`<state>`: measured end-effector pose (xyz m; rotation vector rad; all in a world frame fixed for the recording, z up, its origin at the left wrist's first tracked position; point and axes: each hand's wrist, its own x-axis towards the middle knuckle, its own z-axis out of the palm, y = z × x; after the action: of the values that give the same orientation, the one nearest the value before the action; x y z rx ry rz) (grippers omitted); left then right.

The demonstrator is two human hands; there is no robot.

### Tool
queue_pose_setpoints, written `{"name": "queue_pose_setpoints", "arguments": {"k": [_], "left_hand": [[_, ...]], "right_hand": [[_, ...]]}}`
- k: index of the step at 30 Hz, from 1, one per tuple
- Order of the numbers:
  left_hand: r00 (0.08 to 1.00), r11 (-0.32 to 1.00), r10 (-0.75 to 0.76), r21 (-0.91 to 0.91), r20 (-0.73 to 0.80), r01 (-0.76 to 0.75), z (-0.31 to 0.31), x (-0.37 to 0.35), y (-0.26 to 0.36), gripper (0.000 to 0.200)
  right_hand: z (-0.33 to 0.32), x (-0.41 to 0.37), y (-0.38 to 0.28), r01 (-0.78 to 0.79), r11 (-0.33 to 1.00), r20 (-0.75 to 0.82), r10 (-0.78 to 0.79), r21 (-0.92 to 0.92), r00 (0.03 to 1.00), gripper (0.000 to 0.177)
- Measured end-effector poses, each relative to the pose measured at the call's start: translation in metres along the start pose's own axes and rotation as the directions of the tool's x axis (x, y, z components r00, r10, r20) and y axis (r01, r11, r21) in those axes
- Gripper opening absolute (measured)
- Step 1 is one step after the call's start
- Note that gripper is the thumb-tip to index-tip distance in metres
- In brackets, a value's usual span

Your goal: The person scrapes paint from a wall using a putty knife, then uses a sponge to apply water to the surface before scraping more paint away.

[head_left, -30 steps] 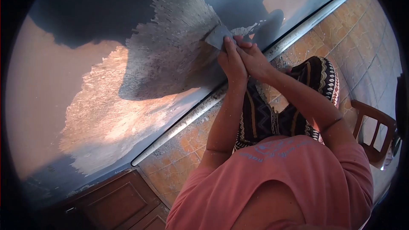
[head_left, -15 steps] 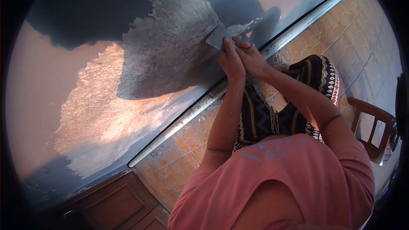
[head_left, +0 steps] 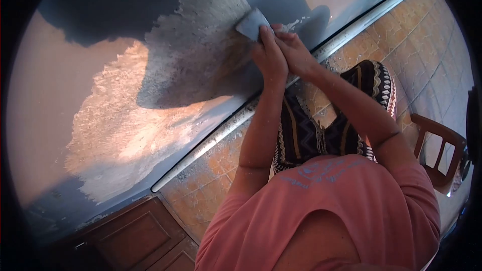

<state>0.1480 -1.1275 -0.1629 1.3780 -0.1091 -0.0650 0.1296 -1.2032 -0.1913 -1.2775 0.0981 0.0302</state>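
Observation:
A flat grey scraper blade (head_left: 252, 24) lies against the wall (head_left: 45, 115), at the right edge of a large rough patch (head_left: 186, 60) where the surface is stripped. My left hand (head_left: 271, 60) grips the scraper, its thumb or finger pressed on the blade's lower edge. Close against it on the right, my right hand (head_left: 296, 55) is closed round the tool as well; the handle is hidden by the hands. Shadows of the head and arms fall over the patch, and sunlight lights its lower left part.
A pale pipe or skirting strip (head_left: 216, 143) runs diagonally along the wall's foot, with crumbs beside it. Orange tiles (head_left: 401, 45) cover the floor. A brown wooden chair (head_left: 439, 150) stands at the right, and a brown panelled door (head_left: 133, 233) is at the lower left.
The scraper and both hands have moved slightly up and left along the wall. The blade looks more turned, showing a brighter face. Both hands still hold it.

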Motion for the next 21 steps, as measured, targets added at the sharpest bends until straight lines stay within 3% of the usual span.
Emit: {"name": "queue_pose_setpoints", "arguments": {"k": [2, 5, 8, 11, 14, 17, 21], "left_hand": [[0.999, 0.996, 0.003, 0.094, -0.033, 0.0, -0.007, -0.007, -0.025, 0.043], [0.995, 0.997, -0.071, -0.045, -0.074, 0.068, -0.008, -0.007, -0.031, 0.043], [0.995, 0.988, -0.086, -0.132, -0.041, 0.08, -0.003, -0.007, -0.023, 0.043], [0.998, 0.997, -0.036, -0.069, -0.046, 0.032, -0.003, -0.011, -0.025, 0.042], [0.997, 0.996, -0.058, -0.075, -0.056, 0.054, -0.009, -0.004, -0.045, 0.042], [1.0, 0.994, -0.014, -0.112, -0.024, 0.011, -0.001, -0.008, -0.022, 0.042], [0.999, 0.994, -0.023, -0.108, -0.045, 0.018, -0.004, -0.002, -0.031, 0.042]], "right_hand": [[-0.002, -0.003, 0.027, 0.054, 0.996, -0.087, -0.06, -0.077, 0.994, 0.049], [-0.004, -0.001, 0.025, -0.012, 0.979, -0.039, 0.004, -0.204, 0.999, 0.049], [-0.003, -0.001, 0.025, -0.036, 0.999, -0.033, 0.036, -0.006, 0.999, 0.049], [-0.004, -0.006, 0.021, 0.061, 0.989, -0.053, -0.068, -0.134, 0.996, 0.048], [-0.005, -0.003, 0.027, 0.021, 0.973, -0.076, -0.039, -0.229, 0.996, 0.049], [-0.009, -0.004, 0.018, -0.014, 0.975, -0.023, 0.009, -0.22, 1.0, 0.05], [-0.007, -0.001, 0.017, 0.06, 0.955, -0.072, -0.085, -0.292, 0.994, 0.05]]}}
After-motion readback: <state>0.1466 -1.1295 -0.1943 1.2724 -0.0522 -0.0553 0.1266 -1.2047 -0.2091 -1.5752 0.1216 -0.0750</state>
